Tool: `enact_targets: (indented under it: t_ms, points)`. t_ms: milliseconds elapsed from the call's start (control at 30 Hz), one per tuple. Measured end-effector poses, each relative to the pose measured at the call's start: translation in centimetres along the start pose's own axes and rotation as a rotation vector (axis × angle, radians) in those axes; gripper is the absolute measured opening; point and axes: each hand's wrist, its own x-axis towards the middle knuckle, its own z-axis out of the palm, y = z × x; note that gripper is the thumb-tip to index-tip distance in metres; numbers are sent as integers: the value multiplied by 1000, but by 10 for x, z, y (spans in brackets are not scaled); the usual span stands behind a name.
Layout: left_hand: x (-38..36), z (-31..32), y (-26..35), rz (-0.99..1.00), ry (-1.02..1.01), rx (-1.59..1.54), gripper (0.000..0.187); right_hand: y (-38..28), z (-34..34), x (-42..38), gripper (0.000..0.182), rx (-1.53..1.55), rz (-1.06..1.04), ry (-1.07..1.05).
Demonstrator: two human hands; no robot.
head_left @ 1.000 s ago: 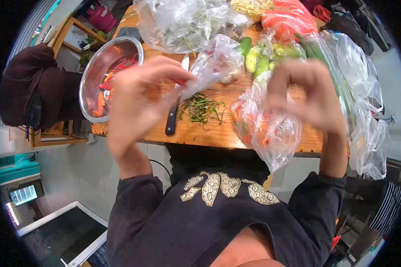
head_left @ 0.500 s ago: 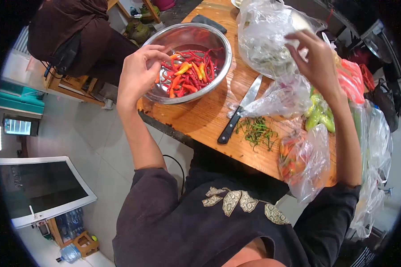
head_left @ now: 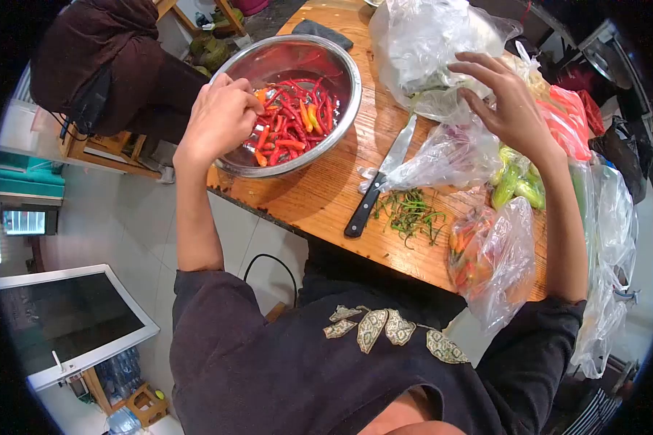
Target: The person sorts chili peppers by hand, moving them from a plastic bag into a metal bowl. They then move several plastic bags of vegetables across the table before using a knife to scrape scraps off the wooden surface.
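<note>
My left hand (head_left: pixel 221 119) is over the left rim of a steel bowl (head_left: pixel 352 101), its fingers curled closed towards the inside. Its fingertips are mostly hidden, so I cannot make out what they hold. Red chillies (head_left: pixel 290 130), with a few orange and yellow ones, lie in the bowl; an orange one shows beside my fingers. My right hand (head_left: pixel 504 109) is raised with fingers apart and nothing in it, above clear plastic bags (head_left: pixel 450 156). A knife with a black handle (head_left: pixel 364 206) lies between the bowl and the bags, beside green chilli stems (head_left: pixel 412 216).
A clear bag of orange and red chillies (head_left: pixel 479 254) sits at the near edge of the wooden table (head_left: pixel 326 196). Green vegetables (head_left: pixel 516 181) and a red bag (head_left: pixel 567 119) lie to the right. A person in dark clothes (head_left: pixel 98 65) is beyond the bowl at left.
My left hand has curled its fingers and moved slightly left. The chillies in the bowl lie differently, with the yellow ones turned. My right hand remains spread above the bags.
</note>
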Motion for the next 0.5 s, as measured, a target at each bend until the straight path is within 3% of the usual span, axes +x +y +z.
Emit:
enact_targets:
  t_ms: [67, 200, 300, 367, 400, 467, 500]
  points:
    - [-1, -9, 0, 21, -78, -104, 25, -6, -9, 2, 22, 56, -3, 9]
    - [4, -6, 7, 109, -79, -155, 31, -1, -8, -3, 30, -90, -50, -336]
    - [8, 8, 16, 163, -91, -65, 35, 22, 23, -7, 36, -333, -172, -21]
    - [15, 16, 13, 139, -105, 43, 37, 28, 15, 0, 41, -270, -141, 186]
    - [15, 10, 18, 116, -98, 94, 38, 29, 1, 1, 38, -244, -57, 29]
    - [11, 6, 12, 174, -81, -34, 40, 3, -28, -8, 21, -78, -11, 70]
    - [7, 3, 13, 275, 36, -121, 41, -9, -39, -16, 15, 10, 27, 85]
